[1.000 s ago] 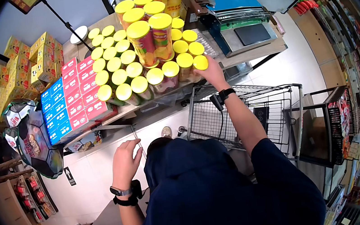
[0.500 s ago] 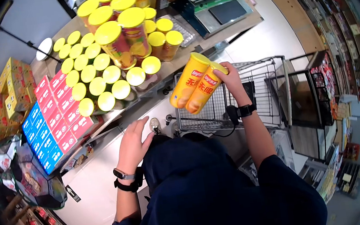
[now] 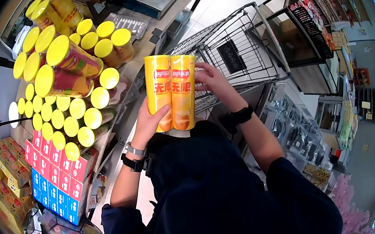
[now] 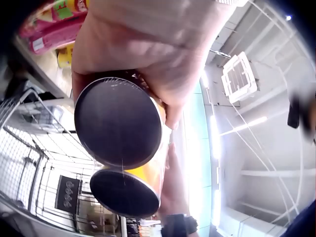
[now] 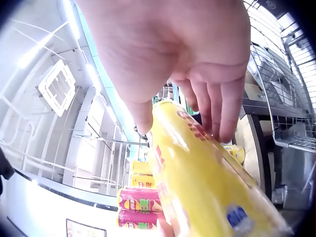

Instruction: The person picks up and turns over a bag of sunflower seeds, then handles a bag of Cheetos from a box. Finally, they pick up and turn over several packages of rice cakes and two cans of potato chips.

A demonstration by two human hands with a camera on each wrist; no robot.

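Two yellow Lay's chip canisters point(image 3: 185, 93) stand upright side by side in front of the person's body. My left hand point(image 3: 148, 124) grips the left canister low down, its thumb across the front. In the left wrist view the dark round bottoms of the near canister point(image 4: 118, 123) and the other canister point(image 4: 124, 192) show below the left hand point(image 4: 143, 44). My right hand point(image 3: 214, 82) is at the upper right side of the pair, fingers loosely extended. Seen from the right wrist, those fingers point(image 5: 229, 106) reach along a yellow canister point(image 5: 197, 168).
A wire shopping cart point(image 3: 236, 58) stands just beyond the canisters. To the left, a table carries many yellow-lidded canisters point(image 3: 70, 125), some stacked higher, beside red boxes point(image 3: 54, 165) and blue boxes point(image 3: 56, 196). Plastic-wrapped goods point(image 3: 289, 132) lie at the right.
The right hand has taken the canister pair off the display and brought it in front of the body. The left hand has moved up and taken hold. The view has turned right.
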